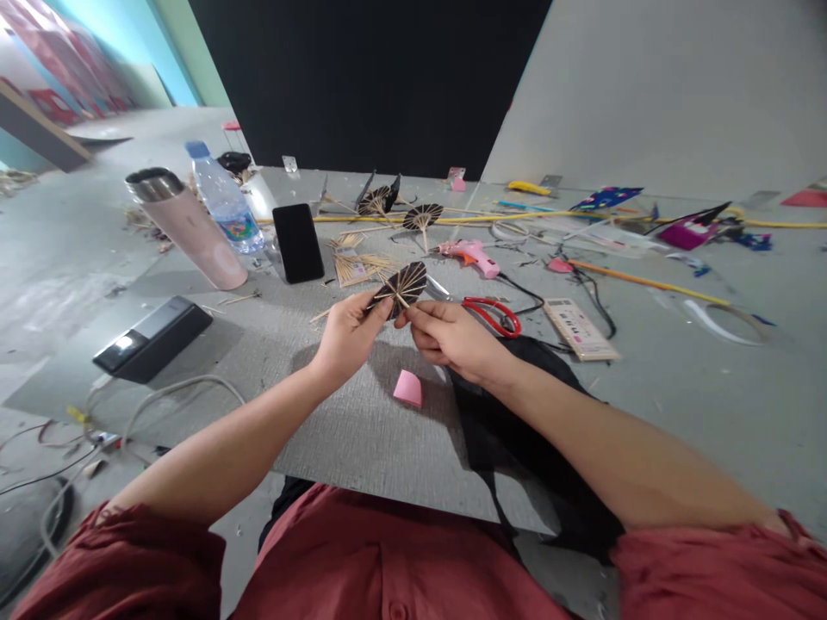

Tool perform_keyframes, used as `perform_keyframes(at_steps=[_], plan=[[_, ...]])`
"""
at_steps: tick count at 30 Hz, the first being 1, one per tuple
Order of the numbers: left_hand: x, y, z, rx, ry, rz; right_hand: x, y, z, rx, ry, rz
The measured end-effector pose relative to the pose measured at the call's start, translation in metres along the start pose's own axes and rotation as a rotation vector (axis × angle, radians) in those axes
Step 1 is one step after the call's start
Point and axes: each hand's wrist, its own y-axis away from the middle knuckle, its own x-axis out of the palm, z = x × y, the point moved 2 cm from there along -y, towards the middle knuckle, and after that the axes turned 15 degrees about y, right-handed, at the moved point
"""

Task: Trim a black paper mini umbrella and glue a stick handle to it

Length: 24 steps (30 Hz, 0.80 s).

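Between my two hands is a small black miniature umbrella with thin wooden ribs, its ribbed underside facing me. My left hand is closed on its left edge, thumb across the ribs. The fingers of my right hand pinch near the centre, by the stick; the exact grip is partly hidden. Beneath my hands a pink paper piece lies on the grey table. Just beyond stand similar small umbrellas, and a bundle of toothpicks lies on a packet.
A pink glue gun and red-handled scissors lie beyond my right hand, near black cloth. At left are a phone, a pink tumbler, a water bottle and a dark box-shaped device. A black panel rises behind.
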Motion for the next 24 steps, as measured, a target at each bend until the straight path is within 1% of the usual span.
perform_keyframes(at_steps=[5, 8, 10, 13, 20, 22, 24], plan=[[0.0010, 0.0016, -0.0037, 0.019, -0.006, -0.021, -0.0033, -0.0012, 0.0015, 0.112, -0.256, 0.150], [0.0014, 0.0019, -0.0037, 0.014, -0.001, -0.030, -0.0046, -0.0020, 0.0004, 0.128, -0.278, 0.191], [0.0011, 0.0014, -0.0025, 0.001, 0.009, -0.038, -0.0046, -0.0026, -0.0011, 0.086, -0.211, 0.169], [-0.0005, -0.0002, -0.0004, -0.012, 0.032, -0.063, -0.0039, -0.0029, -0.0035, 0.010, -0.041, 0.096], [-0.0033, -0.0020, -0.0001, 0.000, -0.004, -0.069, -0.0084, -0.0005, -0.0010, -0.151, 0.445, -0.162], [-0.0030, -0.0014, -0.0015, 0.016, -0.023, -0.059, -0.0095, -0.0001, -0.0004, -0.186, 0.531, -0.197], [-0.0022, -0.0007, -0.0029, 0.033, -0.026, -0.047, -0.0095, 0.0000, -0.0008, -0.206, 0.564, -0.193]])
